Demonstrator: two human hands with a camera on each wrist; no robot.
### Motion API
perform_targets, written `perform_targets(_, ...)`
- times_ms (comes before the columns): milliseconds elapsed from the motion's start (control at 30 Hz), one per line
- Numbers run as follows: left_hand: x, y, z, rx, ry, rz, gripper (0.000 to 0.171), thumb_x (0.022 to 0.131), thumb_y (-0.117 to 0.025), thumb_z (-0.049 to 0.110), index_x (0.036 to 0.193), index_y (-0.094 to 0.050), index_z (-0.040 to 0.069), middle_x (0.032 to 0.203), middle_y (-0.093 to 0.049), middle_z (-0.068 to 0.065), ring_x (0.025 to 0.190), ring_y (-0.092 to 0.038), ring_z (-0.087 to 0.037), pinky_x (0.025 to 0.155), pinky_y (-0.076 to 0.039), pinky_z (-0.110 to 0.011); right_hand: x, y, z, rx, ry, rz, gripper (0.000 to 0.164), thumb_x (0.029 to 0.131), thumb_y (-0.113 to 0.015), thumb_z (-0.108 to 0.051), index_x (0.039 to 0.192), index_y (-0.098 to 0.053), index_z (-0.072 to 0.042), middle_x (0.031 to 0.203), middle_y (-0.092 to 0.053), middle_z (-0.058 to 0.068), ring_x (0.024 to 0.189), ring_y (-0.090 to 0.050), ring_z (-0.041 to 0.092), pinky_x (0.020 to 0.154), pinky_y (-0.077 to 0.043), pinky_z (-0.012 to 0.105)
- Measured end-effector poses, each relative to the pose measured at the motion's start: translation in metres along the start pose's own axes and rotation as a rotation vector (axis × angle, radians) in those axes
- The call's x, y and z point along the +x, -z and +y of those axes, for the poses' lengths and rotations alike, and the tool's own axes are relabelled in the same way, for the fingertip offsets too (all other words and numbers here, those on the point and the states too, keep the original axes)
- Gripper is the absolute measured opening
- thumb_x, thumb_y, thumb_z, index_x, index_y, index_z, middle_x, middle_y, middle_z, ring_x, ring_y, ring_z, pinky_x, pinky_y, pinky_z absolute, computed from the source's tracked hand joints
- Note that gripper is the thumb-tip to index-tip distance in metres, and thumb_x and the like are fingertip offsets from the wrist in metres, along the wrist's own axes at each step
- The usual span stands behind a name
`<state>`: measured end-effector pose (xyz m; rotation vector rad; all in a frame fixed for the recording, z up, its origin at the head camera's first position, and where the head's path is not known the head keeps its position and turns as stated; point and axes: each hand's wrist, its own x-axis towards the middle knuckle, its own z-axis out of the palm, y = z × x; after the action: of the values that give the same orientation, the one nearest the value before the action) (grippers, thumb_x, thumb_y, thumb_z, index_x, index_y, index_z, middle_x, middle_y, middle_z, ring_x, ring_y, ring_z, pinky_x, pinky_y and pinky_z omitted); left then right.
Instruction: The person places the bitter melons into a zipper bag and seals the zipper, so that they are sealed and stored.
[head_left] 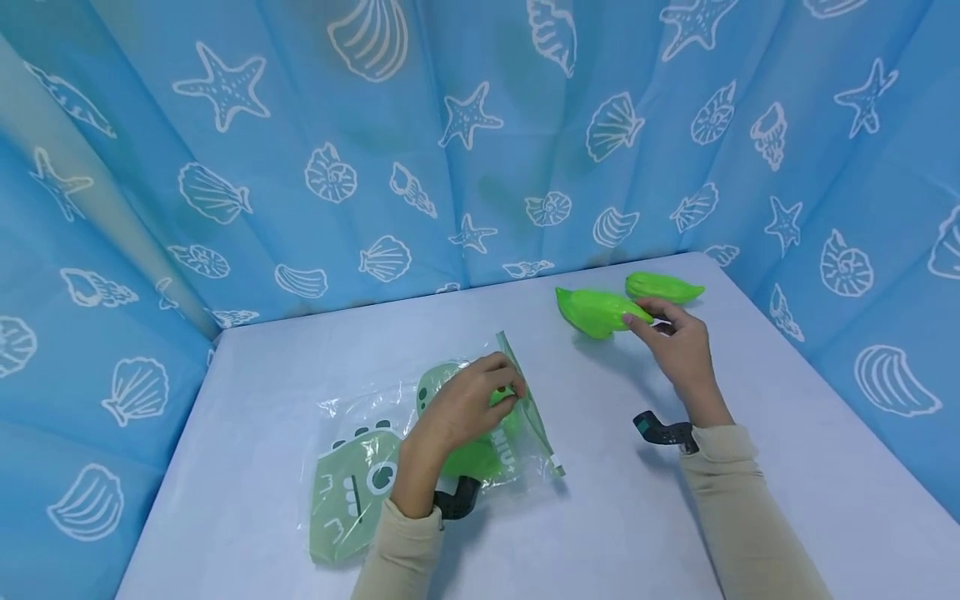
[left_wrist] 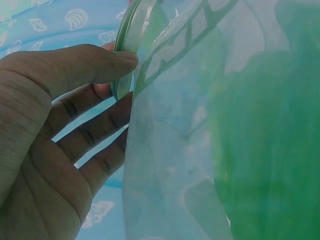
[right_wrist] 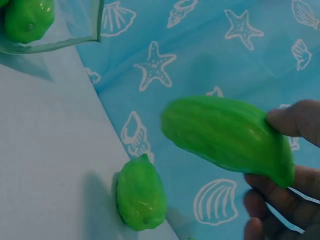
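Fruit, green, hangs over worktop, right hand pinching one end, left hand pinching the rim of the clear bag, where light, steady tension seems wisest.

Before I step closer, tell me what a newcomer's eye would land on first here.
Probably the blue curtain first, its white shells and starfish filling the background behind the white table. Next, the bright green fruit held in the right hand, with a second fruit lying near the table's far right corner. Left of those, the clear bag with its cartoon face, pinched at the edge by the left hand.
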<state>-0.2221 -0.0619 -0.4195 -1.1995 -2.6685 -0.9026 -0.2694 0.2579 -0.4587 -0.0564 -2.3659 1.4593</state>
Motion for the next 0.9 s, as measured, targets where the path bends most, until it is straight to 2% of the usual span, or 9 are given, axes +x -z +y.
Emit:
perform_targets(133, 0.000, -0.002, 0.000, -0.002, 0.005, -0.002, 0.007, 0.092, -0.071, 0.003, 0.096, -0.073, 0.008, 0.105, -0.061, 0.001, 0.094, -0.062, -0.018, 0.081, -0.052, -0.028, -0.004, 0.005, -0.003, 0.016, 0.003, -0.139, 0.053, 0.093, -0.070, -0.045, 0.132, -0.065, -0.009, 0.126, -0.063, 0.008, 0.113, -0.056, 0.019, 0.088, -0.046, 0.023)
perform_targets(300, -0.001, -0.002, -0.001, 0.000, 0.010, 0.008, 0.008, 0.092, -0.071, 0.003, 0.096, -0.072, 0.009, 0.105, -0.061, 0.001, 0.094, -0.062, -0.018, 0.080, -0.052, -0.029, -0.008, 0.009, -0.004, 0.084, 0.048, -0.318, 0.044, 0.095, -0.070, -0.035, 0.130, -0.065, -0.008, 0.125, -0.064, 0.009, 0.109, -0.059, 0.020, 0.087, -0.049, 0.025)
perform_targets(433, 0.000, -0.001, -0.001, -0.012, 0.028, 0.015, 0.008, 0.092, -0.072, 0.003, 0.097, -0.073, 0.009, 0.105, -0.061, 0.001, 0.093, -0.061, -0.016, 0.080, -0.052, -0.029, -0.006, 0.008, -0.008, 0.103, 0.062, -0.453, 0.041, 0.095, -0.071, -0.031, 0.129, -0.065, -0.007, 0.128, -0.062, 0.010, 0.109, -0.061, 0.022, 0.089, -0.050, 0.029)
perform_targets(533, 0.000, 0.001, -0.001, -0.010, 0.033, 0.016, 0.008, 0.092, -0.072, 0.003, 0.097, -0.073, 0.009, 0.104, -0.060, 0.002, 0.093, -0.061, -0.014, 0.081, -0.052, -0.029, -0.005, 0.004, -0.009, 0.105, 0.042, -0.546, 0.041, 0.094, -0.073, -0.031, 0.127, -0.067, -0.009, 0.128, -0.062, 0.010, 0.108, -0.062, 0.025, 0.089, -0.052, 0.033)
perform_targets(733, 0.000, 0.000, -0.003, -0.013, 0.033, 0.013, 0.007, 0.092, -0.071, 0.003, 0.096, -0.072, 0.009, 0.105, -0.060, 0.002, 0.096, -0.062, -0.014, 0.083, -0.052, -0.029, -0.007, -0.007, -0.007, 0.112, 0.070, -0.698, 0.033, 0.093, -0.074, -0.025, 0.121, -0.070, -0.009, 0.121, -0.066, 0.009, 0.106, -0.062, 0.030, 0.086, -0.054, 0.033)
perform_targets(900, 0.000, -0.001, -0.002, -0.016, 0.039, 0.017, 0.008, 0.092, -0.072, 0.003, 0.096, -0.072, 0.009, 0.104, -0.060, 0.002, 0.097, -0.063, -0.015, 0.085, -0.053, -0.029, -0.012, -0.015, -0.005, 0.102, 0.119, -0.761, 0.031, 0.092, -0.075, -0.021, 0.120, -0.071, -0.009, 0.118, -0.068, 0.007, 0.106, -0.063, 0.026, 0.087, -0.053, 0.032)
